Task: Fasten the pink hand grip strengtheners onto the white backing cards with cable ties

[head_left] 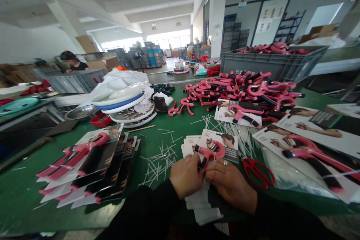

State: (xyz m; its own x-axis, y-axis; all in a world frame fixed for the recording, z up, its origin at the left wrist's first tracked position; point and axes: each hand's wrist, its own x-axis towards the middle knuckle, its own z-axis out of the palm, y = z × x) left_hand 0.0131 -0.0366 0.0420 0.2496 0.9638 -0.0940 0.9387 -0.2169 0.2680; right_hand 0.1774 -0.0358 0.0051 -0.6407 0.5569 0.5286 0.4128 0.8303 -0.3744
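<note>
In front of me a pink and black hand grip strengthener (209, 153) with a metal spring lies on a printed backing card (229, 157), atop a fanned stack of such cards. My left hand (188, 176) is closed on the strengthener's left side, thumb and fingers near its handles. My right hand (231, 185), with a ring on one finger, is curled over its lower right side. Both palms hide the handle ends, so a tie between the fingers cannot be made out. Red-handled scissors (257, 172) lie just right of my right hand.
Carded strengtheners (92, 161) are stacked at left, with more carded ones (312, 153) at right. Loose white zip ties (159, 165) lie on the green table (157, 210). Behind are a heap of pink strengtheners (233, 90), a grey crate (270, 63) and a person (73, 62).
</note>
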